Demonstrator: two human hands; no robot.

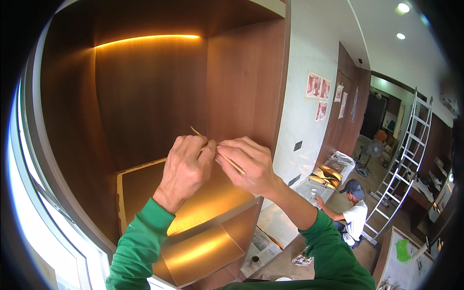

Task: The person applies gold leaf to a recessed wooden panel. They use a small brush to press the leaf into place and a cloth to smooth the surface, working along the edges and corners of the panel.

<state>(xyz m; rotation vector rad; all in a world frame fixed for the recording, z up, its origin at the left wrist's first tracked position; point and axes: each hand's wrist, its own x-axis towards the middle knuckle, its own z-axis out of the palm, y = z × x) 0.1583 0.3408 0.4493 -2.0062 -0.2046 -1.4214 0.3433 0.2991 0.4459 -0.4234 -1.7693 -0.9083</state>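
Observation:
My left hand point(186, 164) and my right hand point(249, 162) meet in front of the cabinet niche, fingertips close together. Both are closed in a pinch. A thin wooden stick point(234, 165), like a slim brush handle, lies along my right fingers. A thin pointed stretch of wood point(196, 131) sticks up past my left fingers, roughly in line with it. Whether this is one stick or two, I cannot tell, since my fingers hide the middle. Below my hands is a gold-lit shelf panel point(203, 203) with a pale strip along its edge.
Dark wood panels point(150, 92) enclose the niche; a window frame point(58, 212) stands at left. To the right, a co-worker point(355, 212) in a white shirt and dark cap crouches by a low surface. Beyond stand a ladder point(403, 164) and a fan point(369, 152). A table point(389, 251) is at lower right.

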